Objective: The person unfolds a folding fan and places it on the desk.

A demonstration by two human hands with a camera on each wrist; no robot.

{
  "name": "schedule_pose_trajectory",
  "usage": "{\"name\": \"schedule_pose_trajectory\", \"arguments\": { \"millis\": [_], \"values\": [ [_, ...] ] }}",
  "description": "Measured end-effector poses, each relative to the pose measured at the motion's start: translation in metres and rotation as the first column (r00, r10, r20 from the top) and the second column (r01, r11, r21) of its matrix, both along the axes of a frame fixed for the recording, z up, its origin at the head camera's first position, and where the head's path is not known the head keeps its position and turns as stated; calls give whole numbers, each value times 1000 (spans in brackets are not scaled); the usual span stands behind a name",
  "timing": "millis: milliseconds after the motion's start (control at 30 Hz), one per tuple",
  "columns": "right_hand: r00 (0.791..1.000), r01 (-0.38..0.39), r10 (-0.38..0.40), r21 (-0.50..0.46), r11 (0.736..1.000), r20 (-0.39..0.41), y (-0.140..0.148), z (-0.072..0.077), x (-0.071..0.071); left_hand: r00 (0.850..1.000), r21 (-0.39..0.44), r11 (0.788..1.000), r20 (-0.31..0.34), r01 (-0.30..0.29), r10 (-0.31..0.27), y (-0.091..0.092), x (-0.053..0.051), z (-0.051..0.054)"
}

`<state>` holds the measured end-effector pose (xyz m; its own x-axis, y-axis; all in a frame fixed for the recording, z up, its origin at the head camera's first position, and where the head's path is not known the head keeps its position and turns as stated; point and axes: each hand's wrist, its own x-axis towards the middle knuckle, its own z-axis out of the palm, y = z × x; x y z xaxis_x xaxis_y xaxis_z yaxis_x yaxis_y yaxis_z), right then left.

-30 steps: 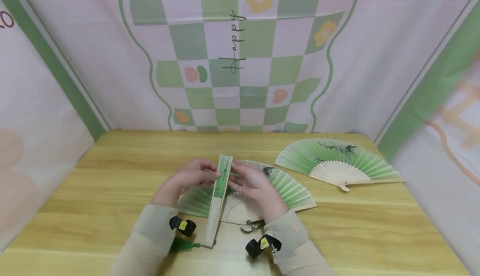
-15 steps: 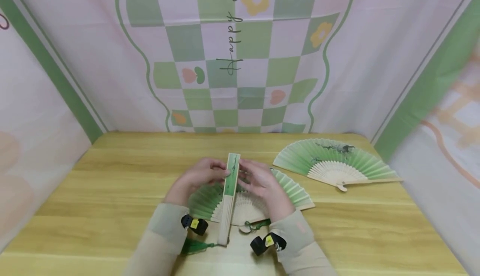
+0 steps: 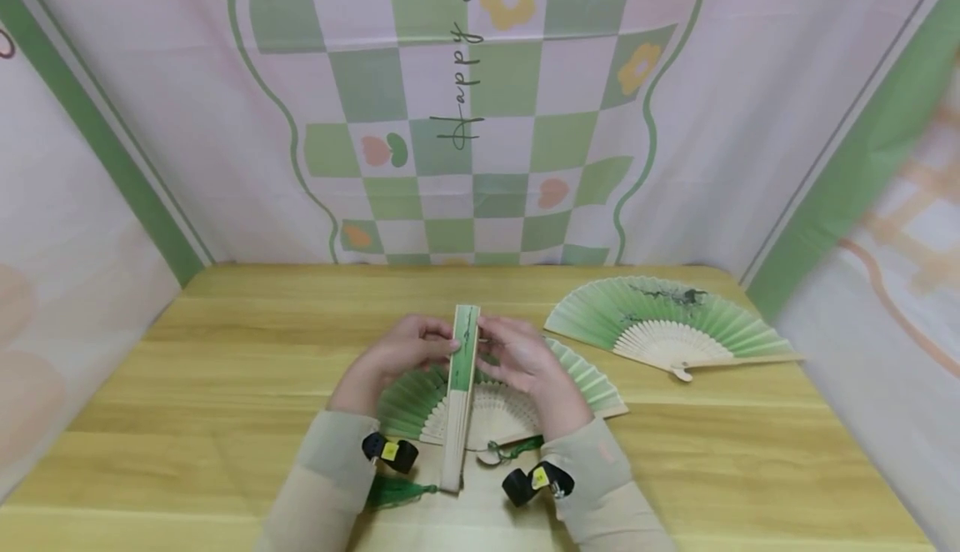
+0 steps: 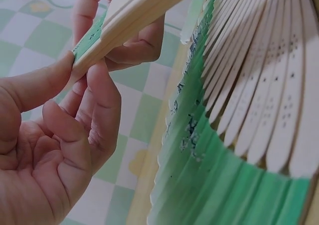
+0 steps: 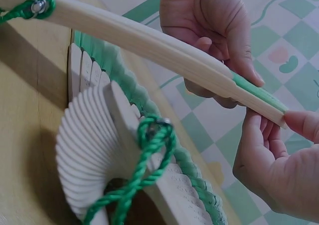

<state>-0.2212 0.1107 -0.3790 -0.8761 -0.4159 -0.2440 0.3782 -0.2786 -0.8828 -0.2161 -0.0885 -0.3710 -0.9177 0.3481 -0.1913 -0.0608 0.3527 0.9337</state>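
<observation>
A folded hand fan (image 3: 462, 385), with green cloth at its upper part and pale ribs below, is held lengthwise over the table. My left hand (image 3: 405, 348) pinches its green end from the left, thumb on top and fingers underneath, as the left wrist view shows. From the other side my right hand (image 5: 284, 170) pinches the same end near the tip. A green tassel (image 3: 400, 490) hangs from the fan's pivot end. Beneath both hands a spread green fan (image 3: 408, 398) lies on the table, partly hidden by the folded fan and hands. Its pivot has a green cord (image 5: 144, 170).
Another spread green fan (image 3: 667, 318), with a dark printed branch, lies at the back right of the wooden table (image 3: 247, 343). A checkered cloth backdrop (image 3: 502, 118) rises along the table's far edge. Black straps (image 3: 390, 452) with cameras are on both wrists.
Both hands and the folded fan have shifted slightly right, and the folded fan stands more upright in the head view. In the last half second hardly anything has moved.
</observation>
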Motion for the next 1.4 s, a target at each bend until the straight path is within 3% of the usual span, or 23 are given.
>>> {"name": "schedule_pose_trajectory", "arguments": {
  "millis": [700, 1400],
  "values": [
    [1000, -24, 24, 23, 999, -7, -1, -3, -4, 998, 69, 996, 23, -58, 57, -1, 0, -12],
    [996, 45, -41, -41, 998, 75, 3, -5, -7, 995, 112, 990, 58, -88, 81, 4, -3, -14]
  ]
}}
